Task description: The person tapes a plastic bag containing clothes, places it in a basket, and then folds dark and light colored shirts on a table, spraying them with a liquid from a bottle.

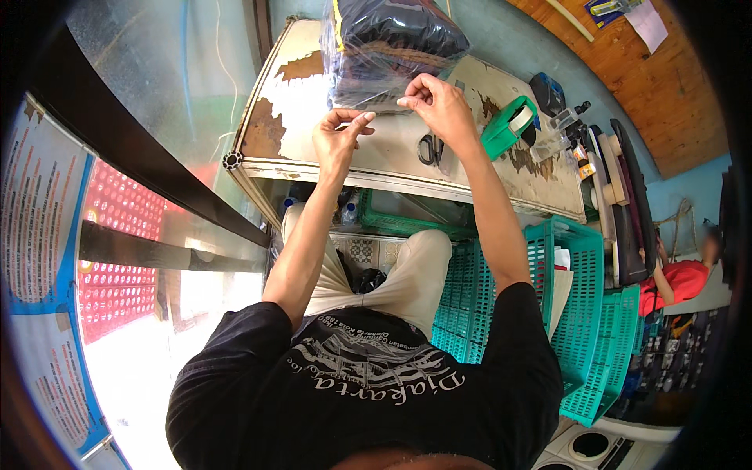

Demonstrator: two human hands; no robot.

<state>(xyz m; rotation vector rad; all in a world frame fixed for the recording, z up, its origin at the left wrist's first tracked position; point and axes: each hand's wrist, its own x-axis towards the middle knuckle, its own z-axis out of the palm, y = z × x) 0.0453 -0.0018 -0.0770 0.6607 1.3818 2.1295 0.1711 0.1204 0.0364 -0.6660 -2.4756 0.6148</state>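
Observation:
A clear plastic bag [368, 78] of folded dark cloth [403, 35] lies on the worn white table in front of me. My left hand [338, 139] is at its near edge, thumb and forefinger pinched together. Just right of it, my right hand [440, 108] is pinched too, its fingertips close to the bag's near side. Whatever thin thing the fingertips hold is too fine to make out. Black-handled scissors [428, 150] lie below my right hand, partly beside the wrist. A green tape dispenser [505, 129] with a pale roll stands to the right.
The white table [392, 149] has peeling patches. Clear bottles [552, 141] and a dark pouch [547, 92] sit at its right end. Green plastic crates [576, 274] stand beside my right arm. A glass panel with a dark frame [149, 141] borders the left. Someone in red [681, 286] is far right.

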